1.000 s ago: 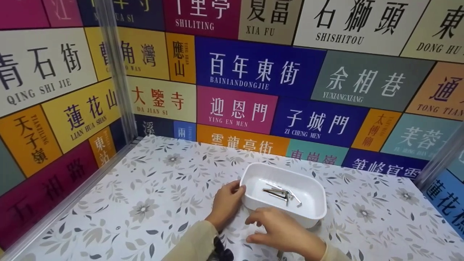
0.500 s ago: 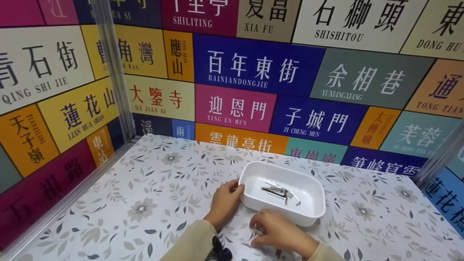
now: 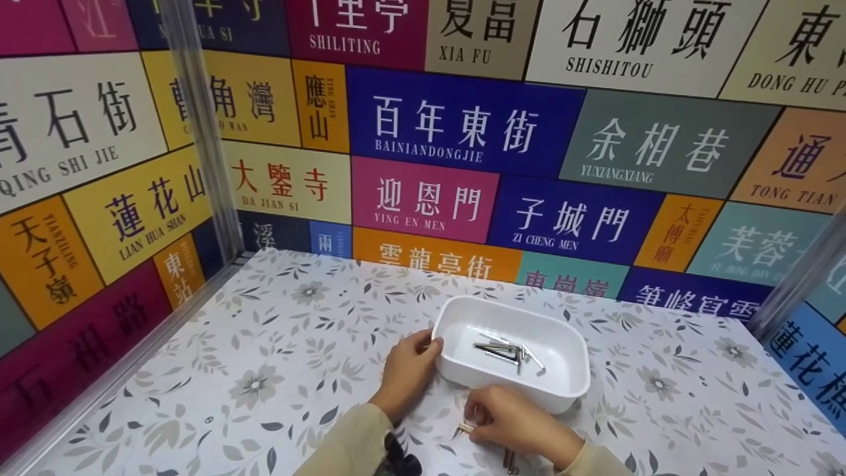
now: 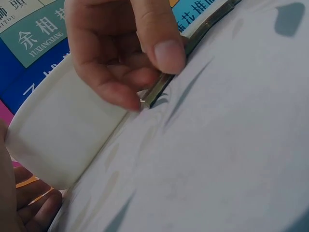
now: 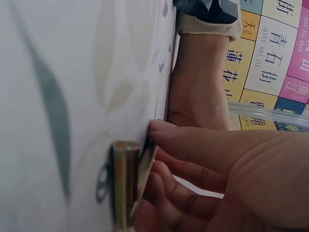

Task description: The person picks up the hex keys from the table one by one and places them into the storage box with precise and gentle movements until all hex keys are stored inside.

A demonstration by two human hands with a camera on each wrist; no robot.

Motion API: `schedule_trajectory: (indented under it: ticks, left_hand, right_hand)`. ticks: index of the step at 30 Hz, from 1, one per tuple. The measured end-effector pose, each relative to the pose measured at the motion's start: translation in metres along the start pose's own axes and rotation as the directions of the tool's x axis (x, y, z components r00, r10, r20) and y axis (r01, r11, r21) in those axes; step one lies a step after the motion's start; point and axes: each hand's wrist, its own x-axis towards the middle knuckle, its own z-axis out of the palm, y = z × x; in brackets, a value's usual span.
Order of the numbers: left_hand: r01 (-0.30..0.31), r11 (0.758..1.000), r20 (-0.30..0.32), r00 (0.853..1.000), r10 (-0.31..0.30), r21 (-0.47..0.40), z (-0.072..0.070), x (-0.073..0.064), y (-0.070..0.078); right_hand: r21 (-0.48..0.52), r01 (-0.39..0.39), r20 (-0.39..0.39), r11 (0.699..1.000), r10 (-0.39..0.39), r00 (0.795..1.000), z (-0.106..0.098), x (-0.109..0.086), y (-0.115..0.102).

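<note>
A white plastic tub [image 3: 522, 390] stands on the table with several silver L-shaped hex keys [image 3: 505, 350] lying inside. My left hand [image 3: 408, 370] holds the tub at its left end, thumb and fingers against the wall. In front of the tub, my right hand [image 3: 515, 423] pinches a brassy-looking hex key [image 4: 161, 89] between thumb and fingers, low over the tabletop. Its end pokes out past the fingertips. A second metal piece [image 5: 126, 183], likely another hex key, is close beneath the right hand in the right wrist view; the hand partly hides it in the head view.
A floral cloth [image 3: 258, 383] covers the table. Coloured sign panels [image 3: 423, 198] form walls behind and to the left, joined by a clear corner strip [image 3: 205, 132]. A black device [image 3: 402, 456] sits at the left sleeve.
My right hand has gone from spread fingers to pinching a hex key, and has shifted slightly down. The left hand stays at the tub. The head view has drifted a little.
</note>
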Motion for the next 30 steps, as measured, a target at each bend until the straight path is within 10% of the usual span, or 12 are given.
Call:
schedule_trajectory:
  ticks: [30]
  left_hand:
    - [0.008,1.000,0.021,1.000,-0.008,0.004,-0.001,0.001,-0.001]
  right_hand:
    - [0.053,-0.060,0.158,0.997,0.051,0.986,-0.014,-0.007,0.005]
